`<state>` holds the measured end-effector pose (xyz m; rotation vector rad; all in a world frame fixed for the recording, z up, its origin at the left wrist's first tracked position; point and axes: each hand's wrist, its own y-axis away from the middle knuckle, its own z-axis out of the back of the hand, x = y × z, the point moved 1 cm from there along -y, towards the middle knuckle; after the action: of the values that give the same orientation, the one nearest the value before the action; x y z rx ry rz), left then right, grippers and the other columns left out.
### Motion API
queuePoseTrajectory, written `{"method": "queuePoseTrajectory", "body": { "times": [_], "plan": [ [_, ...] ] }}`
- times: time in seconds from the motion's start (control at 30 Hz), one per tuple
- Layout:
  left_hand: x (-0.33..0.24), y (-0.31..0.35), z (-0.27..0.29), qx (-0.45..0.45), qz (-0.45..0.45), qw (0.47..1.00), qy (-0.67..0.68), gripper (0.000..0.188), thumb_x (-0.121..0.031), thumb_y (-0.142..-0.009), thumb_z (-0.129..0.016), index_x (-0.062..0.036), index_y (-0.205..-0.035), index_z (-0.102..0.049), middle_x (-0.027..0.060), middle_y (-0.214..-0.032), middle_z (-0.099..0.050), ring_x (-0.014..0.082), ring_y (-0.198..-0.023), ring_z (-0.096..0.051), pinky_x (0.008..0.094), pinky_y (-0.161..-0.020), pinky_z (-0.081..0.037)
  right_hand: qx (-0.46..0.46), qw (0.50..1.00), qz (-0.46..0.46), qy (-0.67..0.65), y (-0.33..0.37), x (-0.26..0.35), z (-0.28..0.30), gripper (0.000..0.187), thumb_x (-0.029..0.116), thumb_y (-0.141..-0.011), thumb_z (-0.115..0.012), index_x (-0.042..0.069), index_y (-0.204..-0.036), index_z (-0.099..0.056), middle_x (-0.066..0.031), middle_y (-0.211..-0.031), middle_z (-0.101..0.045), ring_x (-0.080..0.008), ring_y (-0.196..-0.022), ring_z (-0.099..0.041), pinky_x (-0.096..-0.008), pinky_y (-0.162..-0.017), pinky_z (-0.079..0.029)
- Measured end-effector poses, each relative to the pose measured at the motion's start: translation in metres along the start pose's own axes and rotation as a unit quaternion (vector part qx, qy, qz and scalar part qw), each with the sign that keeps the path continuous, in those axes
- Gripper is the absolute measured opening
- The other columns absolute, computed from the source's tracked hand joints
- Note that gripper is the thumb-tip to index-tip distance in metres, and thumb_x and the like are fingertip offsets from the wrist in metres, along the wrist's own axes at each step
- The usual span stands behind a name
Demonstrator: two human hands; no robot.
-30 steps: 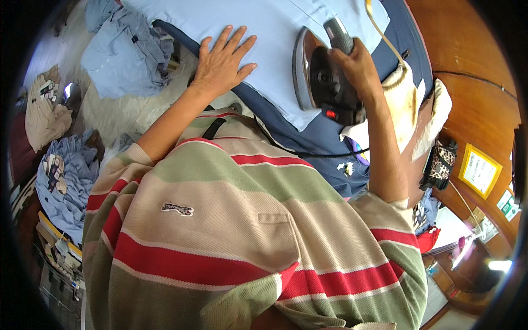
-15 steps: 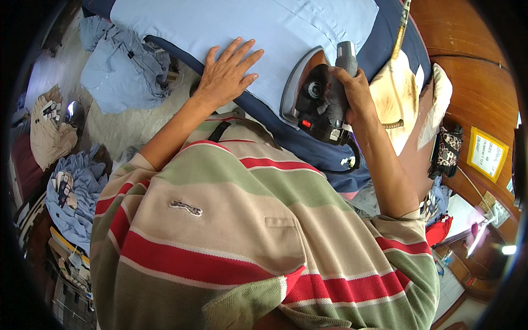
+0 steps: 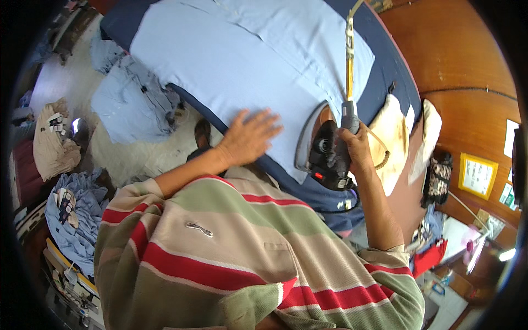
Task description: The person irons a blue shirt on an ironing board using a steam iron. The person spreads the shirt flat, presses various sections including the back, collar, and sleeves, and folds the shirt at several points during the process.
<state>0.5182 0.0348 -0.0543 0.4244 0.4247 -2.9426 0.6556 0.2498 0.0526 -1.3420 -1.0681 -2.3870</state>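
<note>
A light blue cloth garment [image 3: 236, 60] lies spread over a navy-covered ironing surface [image 3: 391, 74]. My left hand [image 3: 247, 138] rests on or just above its near edge; the fingers are stretched out and somewhat blurred. To the right, my right hand [image 3: 356, 147] is wrapped round the grey handle of a black clothes iron [image 3: 324, 144]. The iron sits at the garment's near right corner with its tip pointing away from me. From the handle's far end a cord with yellow wrapping [image 3: 350, 60] runs upward.
Beside the iron, a stained cream cloth [image 3: 391, 135] lies on the right edge. Blue garments [image 3: 135, 102] hang or lie in a heap at the left. Farther left are a beige garment [image 3: 52, 143] and a crumpled blue pile [image 3: 77, 220]. A wooden wall [image 3: 445, 44] bounds the right.
The view has shifted, so more of the garment's far part shows. My left hand has moved a little nearer and to the right. The iron stays at about the same corner, still in my right hand.
</note>
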Motion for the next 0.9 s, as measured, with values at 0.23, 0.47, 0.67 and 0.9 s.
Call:
{"method": "queuePoseTrajectory", "body": {
  "times": [0.23, 0.47, 0.67, 0.9],
  "plan": [
    [0.000, 0.012, -0.004, 0.041, -0.056, 0.997, 0.037, 0.047, -0.034, -0.086, -0.050, -0.0173, -0.130, -0.045, 0.0044, -0.139, -0.038, 0.0219, -0.131, -0.030, 0.0501, -0.098, -0.026, 0.064, 0.997, 0.041, 0.009, -0.041, 0.012, 0.013, 0.043, 0.014, -0.073, -0.065, 0.003, -0.106, -0.039, -0.0079, -0.077, -0.051, -0.0162, -0.060, -0.054, -0.0301, -0.051, -0.048],
    [0.162, 0.000, 0.053, -0.017, 0.259, 0.965, -0.025, 0.047, -0.029, -0.090, -0.047, -0.0168, -0.135, -0.041, 0.0049, -0.143, -0.034, 0.0248, -0.133, -0.027, 0.0531, -0.102, -0.020, 0.089, 0.995, 0.035, 0.041, -0.029, 0.020, 0.005, 0.049, 0.011, -0.071, -0.067, 0.001, -0.110, -0.041, -0.0068, -0.082, -0.051, -0.0146, -0.067, -0.053, -0.0281, -0.056, -0.046],
    [0.331, -0.003, 0.101, -0.091, 0.258, 0.946, -0.175, 0.044, -0.034, -0.091, -0.045, -0.0174, -0.132, -0.044, 0.0051, -0.138, -0.040, 0.0242, -0.128, -0.035, 0.0540, -0.098, -0.027, 0.138, 0.986, 0.028, 0.090, -0.034, 0.052, -0.055, 0.045, 0.004, -0.072, -0.063, -0.002, -0.111, -0.042, -0.0078, -0.086, -0.053, -0.0126, -0.069, -0.053, -0.0268, -0.057, -0.045],
    [0.407, -0.022, 0.116, -0.087, 0.396, 0.906, -0.122, 0.027, -0.032, -0.085, -0.057, -0.0156, -0.106, -0.056, 0.0032, -0.100, -0.057, 0.0234, -0.098, -0.053, 0.0467, -0.087, -0.035, 0.196, 0.968, 0.080, 0.133, -0.063, 0.124, -0.189, 0.045, 0.011, -0.072, -0.065, 0.001, -0.112, -0.045, -0.0083, -0.089, -0.055, -0.0163, -0.083, -0.052, -0.0285, -0.074, -0.044]
  ]
}}
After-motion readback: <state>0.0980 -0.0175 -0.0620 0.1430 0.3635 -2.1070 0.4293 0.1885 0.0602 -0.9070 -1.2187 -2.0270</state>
